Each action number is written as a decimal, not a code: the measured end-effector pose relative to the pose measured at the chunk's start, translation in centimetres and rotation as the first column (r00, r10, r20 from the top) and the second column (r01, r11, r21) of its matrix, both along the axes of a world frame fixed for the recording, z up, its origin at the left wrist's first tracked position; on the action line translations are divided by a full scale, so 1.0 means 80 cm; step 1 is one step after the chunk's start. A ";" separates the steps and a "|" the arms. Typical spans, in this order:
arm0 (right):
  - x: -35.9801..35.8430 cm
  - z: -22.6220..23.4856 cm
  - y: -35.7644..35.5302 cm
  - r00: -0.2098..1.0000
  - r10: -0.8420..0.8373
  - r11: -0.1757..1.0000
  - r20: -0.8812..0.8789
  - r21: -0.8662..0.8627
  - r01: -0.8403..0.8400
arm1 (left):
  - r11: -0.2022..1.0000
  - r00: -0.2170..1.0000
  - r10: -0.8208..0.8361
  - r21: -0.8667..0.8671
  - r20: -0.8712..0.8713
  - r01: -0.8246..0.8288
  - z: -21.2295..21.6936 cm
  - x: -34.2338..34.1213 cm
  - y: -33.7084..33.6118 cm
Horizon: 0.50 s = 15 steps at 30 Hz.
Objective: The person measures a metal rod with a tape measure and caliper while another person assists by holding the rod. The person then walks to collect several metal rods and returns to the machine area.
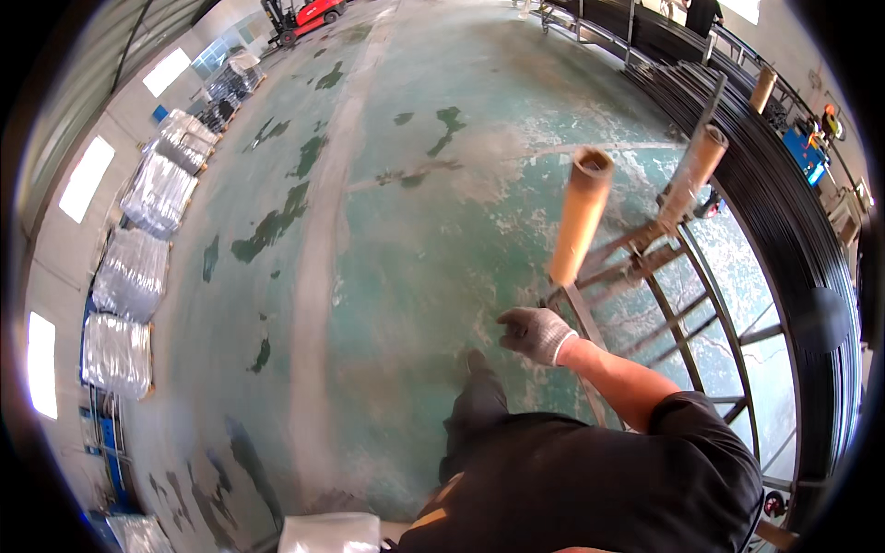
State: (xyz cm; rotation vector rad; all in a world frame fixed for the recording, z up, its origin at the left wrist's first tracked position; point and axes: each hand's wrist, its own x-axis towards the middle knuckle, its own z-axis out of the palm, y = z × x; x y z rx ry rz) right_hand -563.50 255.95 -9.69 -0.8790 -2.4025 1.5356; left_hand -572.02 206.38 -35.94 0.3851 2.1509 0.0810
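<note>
Curling my gloved right hand (536, 334) beside the wheeled metal frame (645, 264); can't tell if the fingers grip anything. Left hand's out of view. Orange tube (581, 217) stands just beyond, base blurry. Green floor (415, 258) opens wide leftward.

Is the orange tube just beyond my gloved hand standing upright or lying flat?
Upright: the orange tube rises from the metal frame, its hollow end facing up, just beyond your gloved right hand.

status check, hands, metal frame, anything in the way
Left hand not seen. Gloved right hand loosely curled beside the metal frame, contact unclear. Upright brown tube just beyond that hand.
</note>
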 end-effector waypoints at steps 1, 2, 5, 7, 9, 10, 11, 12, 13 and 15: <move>-0.065 0.001 0.034 0.999 0.031 0.999 -0.005 -0.017 -0.032 | 0.999 0.999 0.043 0.006 -0.009 -0.043 0.003 -0.039 0.036; -0.099 -0.009 0.080 0.998 -0.059 0.997 0.037 -0.051 0.060 | 1.000 1.000 -0.019 0.015 -0.009 0.020 -0.002 -0.113 0.097; -0.195 -0.002 0.197 0.984 -0.141 0.990 0.109 0.042 0.137 | 0.985 0.982 -0.163 0.035 -0.099 0.167 0.005 -0.326 0.264; -0.235 0.013 0.274 0.928 -0.334 0.925 0.164 -0.130 0.356 | 0.936 0.907 -0.332 0.027 -0.258 0.351 0.023 -0.519 0.429; -0.308 -0.005 0.357 0.874 -0.439 0.880 0.206 -0.098 0.465 | 0.968 0.968 -0.147 0.171 -0.205 0.184 0.119 -0.657 0.606; -0.349 -0.020 0.408 0.850 -0.479 0.858 0.218 -0.086 0.506 | 0.961 0.961 -0.134 0.206 -0.244 0.187 0.155 -0.727 0.677; -0.391 -0.047 0.455 0.819 -0.529 0.816 0.223 -0.130 0.563 | 0.950 0.952 -0.118 0.246 -0.282 0.191 0.170 -0.798 0.738; -0.426 -0.075 0.503 0.764 -0.603 0.747 0.230 -0.173 0.642 | 0.941 0.952 -0.070 0.297 -0.298 0.162 0.172 -0.871 0.814; -0.473 -0.098 0.562 0.714 -0.658 0.682 0.238 -0.213 0.700 | 0.929 0.952 -0.005 0.351 -0.307 0.118 0.171 -0.942 0.884; -0.585 -0.104 0.678 0.759 -0.602 0.750 0.249 -0.150 0.644 | 0.887 0.896 0.305 0.438 -0.322 -0.145 0.093 -1.058 0.942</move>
